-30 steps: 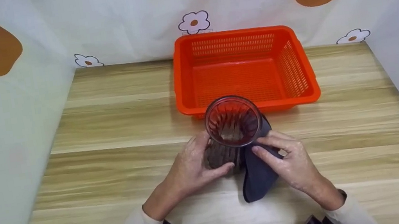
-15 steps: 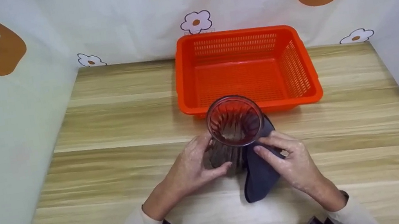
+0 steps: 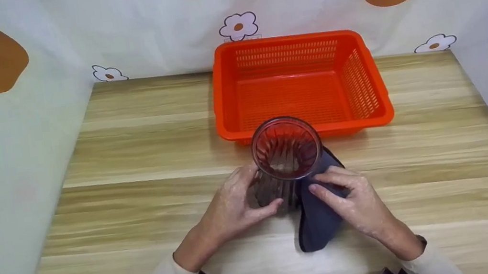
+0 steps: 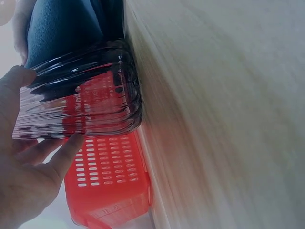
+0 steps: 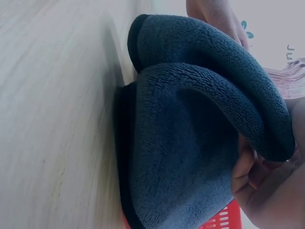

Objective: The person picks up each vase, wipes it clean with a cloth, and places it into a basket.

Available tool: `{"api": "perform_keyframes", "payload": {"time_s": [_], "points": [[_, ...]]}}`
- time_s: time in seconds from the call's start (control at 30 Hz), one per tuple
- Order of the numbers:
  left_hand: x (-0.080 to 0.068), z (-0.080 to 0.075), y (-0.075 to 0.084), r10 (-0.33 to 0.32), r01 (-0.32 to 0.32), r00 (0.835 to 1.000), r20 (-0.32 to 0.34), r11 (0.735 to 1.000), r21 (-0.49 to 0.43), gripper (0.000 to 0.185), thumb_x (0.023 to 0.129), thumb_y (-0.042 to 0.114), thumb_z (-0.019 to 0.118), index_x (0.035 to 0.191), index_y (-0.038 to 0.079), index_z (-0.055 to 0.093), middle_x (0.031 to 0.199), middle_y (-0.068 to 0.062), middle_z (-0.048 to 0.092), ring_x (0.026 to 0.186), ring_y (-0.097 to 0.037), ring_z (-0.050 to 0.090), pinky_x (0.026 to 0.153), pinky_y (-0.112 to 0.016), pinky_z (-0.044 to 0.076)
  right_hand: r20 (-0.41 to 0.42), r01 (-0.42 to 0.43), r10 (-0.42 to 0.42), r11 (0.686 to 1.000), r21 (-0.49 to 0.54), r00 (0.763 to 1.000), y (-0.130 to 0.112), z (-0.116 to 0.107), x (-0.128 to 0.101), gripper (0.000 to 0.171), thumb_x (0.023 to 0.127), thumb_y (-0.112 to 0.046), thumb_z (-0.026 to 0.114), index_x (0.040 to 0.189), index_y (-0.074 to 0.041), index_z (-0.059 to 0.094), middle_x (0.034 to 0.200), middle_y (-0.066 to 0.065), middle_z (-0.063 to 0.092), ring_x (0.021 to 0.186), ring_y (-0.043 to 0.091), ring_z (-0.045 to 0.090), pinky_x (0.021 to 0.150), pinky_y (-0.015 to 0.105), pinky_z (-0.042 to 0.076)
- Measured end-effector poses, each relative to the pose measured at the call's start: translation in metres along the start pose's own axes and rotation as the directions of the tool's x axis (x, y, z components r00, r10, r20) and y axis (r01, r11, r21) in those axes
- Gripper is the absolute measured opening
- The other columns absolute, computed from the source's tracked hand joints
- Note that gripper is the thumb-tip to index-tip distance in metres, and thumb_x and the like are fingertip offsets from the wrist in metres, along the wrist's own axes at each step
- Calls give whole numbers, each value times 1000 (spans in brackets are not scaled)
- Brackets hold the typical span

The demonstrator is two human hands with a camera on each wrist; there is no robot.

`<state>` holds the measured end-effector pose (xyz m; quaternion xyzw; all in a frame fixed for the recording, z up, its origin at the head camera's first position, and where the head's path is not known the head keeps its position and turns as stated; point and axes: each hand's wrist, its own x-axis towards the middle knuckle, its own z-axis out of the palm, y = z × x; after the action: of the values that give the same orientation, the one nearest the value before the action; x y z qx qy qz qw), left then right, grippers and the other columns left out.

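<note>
A clear ribbed glass vase (image 3: 285, 147) with a wide round rim stands upright on the wooden table, close in front of the basket. My left hand (image 3: 231, 204) holds it from the left, thumb at the near side and fingers round the far side. In the left wrist view the vase's base (image 4: 119, 90) is right at the tabletop. A dark blue-grey cloth (image 3: 318, 222) hangs in folds along the vase's right side, its lower part reaching the table. My right hand (image 3: 359, 199) pinches the cloth just below the rim. In the right wrist view the folded cloth (image 5: 186, 129) covers much of that hand's fingers.
Behind the vase, an orange-red plastic basket (image 3: 384, 101) with slotted sides stands against the back wall. The vase's rim overlaps the basket's front edge in the head view. Patterned sheeting (image 3: 150, 30) encloses the wood-grain table (image 3: 129, 144) at the back and both sides.
My right hand has shifted slightly at the rim, and the cloth's upper edge has slid a little right and down. My left hand and the vase stay nearly still.
</note>
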<state>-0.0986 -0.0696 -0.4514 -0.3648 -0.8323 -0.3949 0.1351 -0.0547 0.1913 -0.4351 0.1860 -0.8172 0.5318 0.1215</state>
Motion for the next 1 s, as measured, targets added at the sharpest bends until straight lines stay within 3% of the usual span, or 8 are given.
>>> {"api": "perform_keyframes", "payload": {"time_s": [0.4,0.7,0.83,1.0], "points": [[2,1,1,-22,22,1000,-11,999,36,76,77,33,88,139,4,53,119,-9,66,108,-20,62,94,-39,54,100,-84,88,995,-47,991,6,-2,-3,13,89,-6,79,101,-11,80,89,-9,68,80,12,62,74,19,50],[2,2,2,-45,46,999,-9,997,68,77,77,34,87,140,7,51,115,-9,67,104,-20,63,88,-40,56,178,-116,141,983,-144,974,12,-5,-3,10,92,-14,78,100,-10,80,91,-12,67,80,11,61,71,25,52],[1,3,2,-56,56,998,-2,996,63,79,76,34,86,141,7,50,116,-10,65,106,-22,62,89,-41,56,193,-131,161,979,-157,968,15,-5,-4,10,92,-16,77,100,-10,80,92,-12,68,83,11,63,75,27,54],[2,2,3,-84,84,996,23,996,34,81,77,33,86,144,6,48,129,-11,62,118,-23,59,100,-43,50,209,-129,170,973,-194,963,19,-5,-4,12,93,-18,77,101,-10,80,94,-11,69,87,11,65,79,32,55]]}}
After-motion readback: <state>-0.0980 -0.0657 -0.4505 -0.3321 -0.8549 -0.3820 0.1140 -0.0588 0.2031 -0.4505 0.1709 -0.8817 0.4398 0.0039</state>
